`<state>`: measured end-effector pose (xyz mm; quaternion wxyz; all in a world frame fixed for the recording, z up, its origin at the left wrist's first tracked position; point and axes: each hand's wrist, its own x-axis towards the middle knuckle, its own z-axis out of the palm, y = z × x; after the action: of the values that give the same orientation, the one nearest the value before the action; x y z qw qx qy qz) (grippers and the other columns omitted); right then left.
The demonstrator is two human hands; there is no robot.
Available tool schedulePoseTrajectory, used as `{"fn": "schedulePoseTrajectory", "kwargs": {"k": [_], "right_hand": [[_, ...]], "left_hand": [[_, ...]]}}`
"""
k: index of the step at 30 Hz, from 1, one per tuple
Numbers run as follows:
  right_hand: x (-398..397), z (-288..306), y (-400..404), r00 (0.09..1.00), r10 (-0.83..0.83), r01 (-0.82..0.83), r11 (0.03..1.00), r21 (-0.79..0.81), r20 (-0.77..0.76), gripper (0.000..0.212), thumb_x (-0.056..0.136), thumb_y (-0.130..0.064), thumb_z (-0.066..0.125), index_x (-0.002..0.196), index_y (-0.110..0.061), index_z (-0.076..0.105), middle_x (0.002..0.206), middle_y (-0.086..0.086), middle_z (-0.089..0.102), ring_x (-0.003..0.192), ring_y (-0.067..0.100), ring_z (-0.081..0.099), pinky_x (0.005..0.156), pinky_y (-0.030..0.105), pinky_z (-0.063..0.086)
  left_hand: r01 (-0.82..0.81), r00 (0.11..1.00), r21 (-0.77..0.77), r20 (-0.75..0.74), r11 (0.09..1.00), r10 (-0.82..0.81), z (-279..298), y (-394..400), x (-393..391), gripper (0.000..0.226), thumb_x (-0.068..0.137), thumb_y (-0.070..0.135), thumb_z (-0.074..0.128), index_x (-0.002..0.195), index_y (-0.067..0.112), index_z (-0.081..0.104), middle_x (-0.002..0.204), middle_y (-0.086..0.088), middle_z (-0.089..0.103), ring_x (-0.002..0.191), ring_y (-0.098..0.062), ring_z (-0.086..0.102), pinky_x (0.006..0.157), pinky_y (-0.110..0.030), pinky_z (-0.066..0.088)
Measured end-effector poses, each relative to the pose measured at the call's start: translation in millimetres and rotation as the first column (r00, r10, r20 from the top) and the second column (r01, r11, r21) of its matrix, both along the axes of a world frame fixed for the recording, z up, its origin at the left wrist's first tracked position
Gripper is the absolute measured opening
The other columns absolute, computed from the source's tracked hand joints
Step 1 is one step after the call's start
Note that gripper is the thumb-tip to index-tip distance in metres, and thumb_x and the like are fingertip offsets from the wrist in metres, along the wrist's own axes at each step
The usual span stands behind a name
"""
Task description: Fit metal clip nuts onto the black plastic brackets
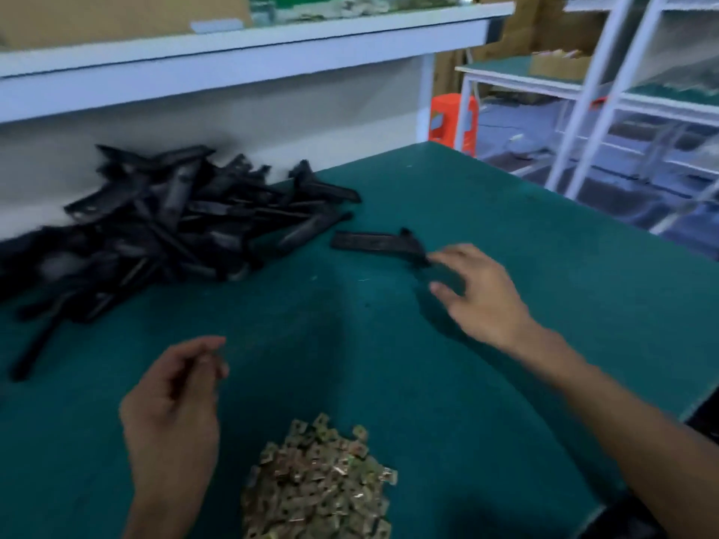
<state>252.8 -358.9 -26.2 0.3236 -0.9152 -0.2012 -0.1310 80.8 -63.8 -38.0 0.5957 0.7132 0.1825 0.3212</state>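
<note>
Your right hand (480, 295) reaches toward one o'clock, fingers spread and relaxed, tips just touching a lone black bracket (375, 243) lying flat on the green bench (544, 266). Your left hand (175, 406) has its fingers curled; whether they pinch a clip is too blurred to tell. The bracket heap (155, 227) sits at ten o'clock, the clip nuts (317, 484) at six

bracket pile (163, 227): black plastic, dull sheen, ribbed faces, blurred
single bracket (373, 243): black plastic, matt, lying apart from the pile
clip nuts (319, 484): metal, yellowish plating, glinting edges
table cover (505, 212): green, matt, finely textured like felt or rubber mat
shelf (249, 44): white, smooth painted surface
boxes (97, 13): brown cardboard, matt
stool (451, 118): orange plastic, smooth
</note>
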Motion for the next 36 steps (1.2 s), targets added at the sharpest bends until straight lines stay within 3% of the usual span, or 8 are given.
{"fn": "schedulePoseTrajectory", "kwargs": {"k": [4, 9, 15, 18, 22, 24, 30, 36], "right_hand": [[71, 3, 57, 0.977, -0.114, 0.051, 0.946, -0.320, -0.180, 0.062, 0.094, -0.030, 0.069, 0.148, -0.013, 0.045, 0.155, 0.010, 0.041, 0.146, 0.034, 0.032, 0.114, 0.047, 0.034], [37, 19, 89, 0.996, -0.089, 0.088, 0.906, -0.413, 0.017, 0.014, 0.092, -0.008, 0.050, 0.104, -0.007, 0.058, 0.094, 0.024, 0.065, 0.084, 0.044, 0.059, 0.070, 0.047, 0.053], [-69, 58, 157, 0.945, 0.278, -0.163, 0.859, -0.484, 0.175, 0.042, 0.084, -0.026, 0.067, 0.119, -0.019, 0.046, 0.065, 0.007, 0.049, 0.068, 0.040, 0.059, 0.053, 0.037, 0.042], [-90, 74, 176, 0.913, 0.407, -0.393, 0.853, -0.345, -0.034, 0.038, 0.084, -0.028, 0.071, 0.112, -0.028, 0.047, 0.072, -0.003, 0.058, 0.067, 0.025, 0.060, 0.052, 0.039, 0.049], [-72, 92, 157, 0.635, 0.690, -0.620, 0.723, 0.304, -0.347, 0.040, 0.081, -0.029, 0.085, 0.113, -0.021, 0.063, 0.090, 0.003, 0.078, 0.073, 0.032, 0.071, 0.069, 0.043, 0.058], [-66, 90, 152, 0.584, 0.757, -0.647, 0.652, 0.395, -0.293, 0.036, 0.080, -0.028, 0.085, 0.107, -0.011, 0.069, 0.089, 0.009, 0.077, 0.071, 0.032, 0.069, 0.067, 0.042, 0.057], [-85, 53, 178, 0.743, 0.669, -0.608, 0.691, 0.391, -0.027, 0.027, 0.090, -0.021, 0.077, 0.075, -0.002, 0.064, 0.056, -0.012, 0.063, 0.047, 0.003, 0.051, 0.047, 0.018, 0.039], [-67, 22, 170, 0.630, 0.756, -0.460, 0.545, 0.701, -0.175, 0.012, 0.095, 0.001, 0.064, 0.092, -0.008, 0.070, 0.070, 0.002, 0.069, 0.062, 0.013, 0.062, 0.060, 0.022, 0.049]], "left_hand": [[-0.142, 0.988, 0.055, -0.051, 0.988, 0.145, -18, 27, -16, 0.036, 0.101, 0.006, 0.054, 0.090, 0.034, 0.073, 0.076, -0.005, 0.066, 0.054, -0.008, 0.050, 0.046, -0.019, 0.039], [-0.062, 0.992, 0.318, -0.087, 0.946, 0.095, 5, 14, -19, 0.022, 0.098, 0.016, 0.060, 0.103, 0.036, 0.068, 0.099, 0.018, 0.069, 0.090, -0.001, 0.063, 0.072, -0.015, 0.050], [0.083, 0.944, 0.893, -0.213, 0.442, 0.253, 34, 9, -8, 0.076, 0.096, 0.042, 0.059, 0.158, 0.016, 0.022, 0.166, -0.009, 0.015, 0.155, -0.030, 0.001, 0.124, -0.050, 0.016], [0.146, 0.933, 0.943, -0.231, 0.298, 0.274, 37, 15, -8, 0.069, 0.094, 0.030, 0.058, 0.153, 0.011, 0.030, 0.158, -0.008, 0.037, 0.155, -0.030, 0.000, 0.123, -0.056, 0.003], [-0.062, 0.977, 0.830, -0.065, 0.555, 0.206, 43, 18, -23, 0.027, 0.092, 0.013, 0.061, 0.118, 0.016, 0.055, 0.100, -0.001, 0.071, 0.108, -0.030, 0.065, 0.091, -0.049, 0.049], [-0.033, 0.985, 0.677, -0.103, 0.735, 0.140, 50, 17, -23, 0.038, 0.093, 0.018, 0.064, 0.125, 0.027, 0.045, 0.098, 0.008, 0.067, 0.081, -0.025, 0.063, 0.063, -0.043, 0.048], [0.137, 0.979, 0.696, -0.203, 0.705, 0.011, 65, 17, -10, 0.045, 0.078, 0.024, 0.053, 0.123, 0.028, 0.049, 0.104, 0.009, 0.066, 0.090, -0.024, 0.063, 0.070, -0.046, 0.052], [0.384, 0.922, 0.036, -0.069, 0.923, -0.381, 38, 53, 0, 0.038, 0.103, 0.042, 0.051, 0.101, 0.008, 0.067, 0.093, -0.003, 0.072, 0.084, -0.016, 0.067, 0.081, -0.029, 0.052]]}}
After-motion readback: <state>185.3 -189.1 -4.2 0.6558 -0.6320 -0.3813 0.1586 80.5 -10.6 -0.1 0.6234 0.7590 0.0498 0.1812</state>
